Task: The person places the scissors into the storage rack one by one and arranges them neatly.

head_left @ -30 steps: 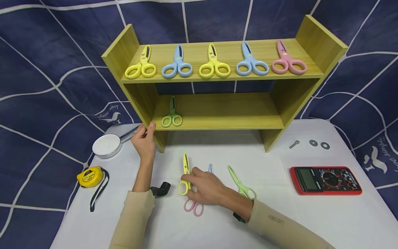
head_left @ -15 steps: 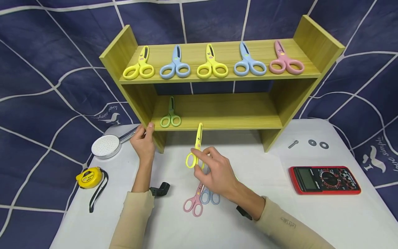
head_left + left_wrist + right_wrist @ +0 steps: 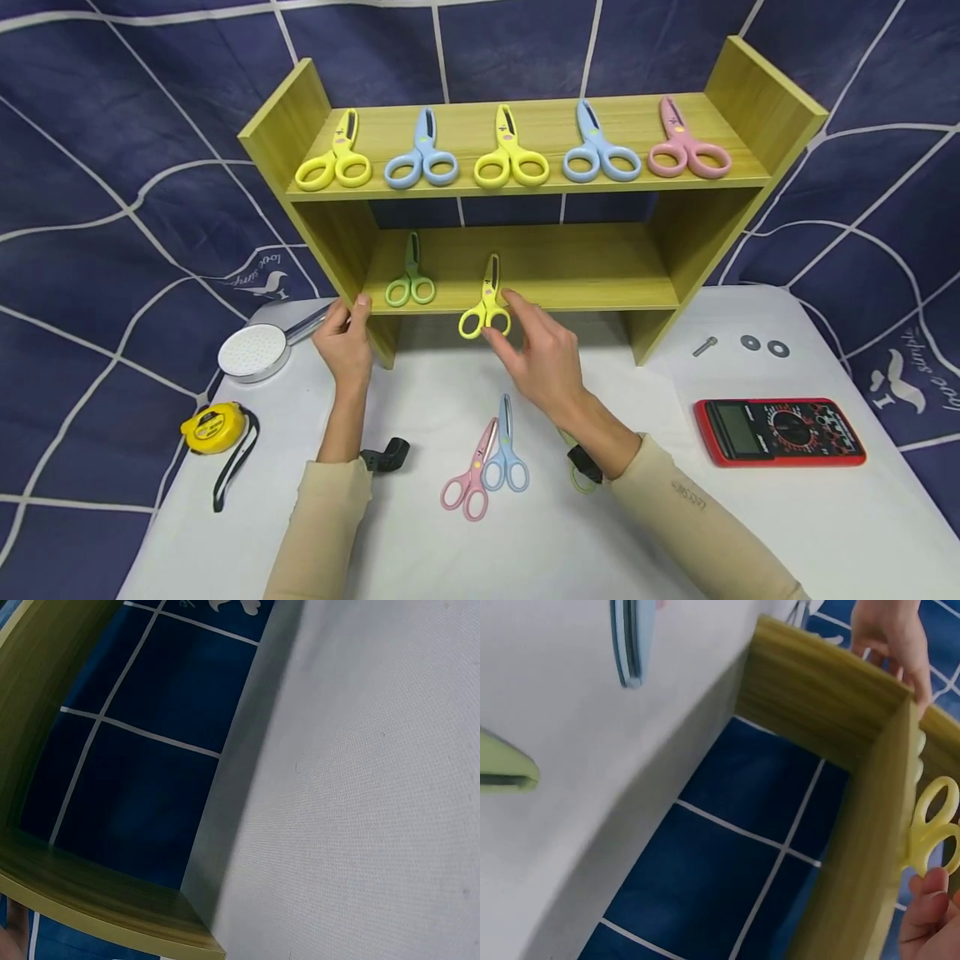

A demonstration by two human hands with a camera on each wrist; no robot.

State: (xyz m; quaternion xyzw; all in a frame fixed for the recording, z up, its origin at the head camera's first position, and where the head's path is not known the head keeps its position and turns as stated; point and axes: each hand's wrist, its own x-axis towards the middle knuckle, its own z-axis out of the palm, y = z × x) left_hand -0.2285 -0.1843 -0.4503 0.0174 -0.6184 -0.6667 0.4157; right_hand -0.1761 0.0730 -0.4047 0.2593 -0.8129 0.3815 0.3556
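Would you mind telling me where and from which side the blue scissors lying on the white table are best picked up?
Probably by the two handle loops of the blue scissors, coming from above on the near side. They lie flat with the closed blades pointing toward the shelf and the loops toward the person. The pink scissors crowd their left side, so a pinch on the right-hand loop looks cleanest.

Bright, even light from overhead fills the head view, sharp throughout, with soft shadows under the wooden shelf on the white table. Straight lines bow toward the frame edges. Both wrist views are dimmer and softly blurred; the scissors there look smeared, perhaps from motion.
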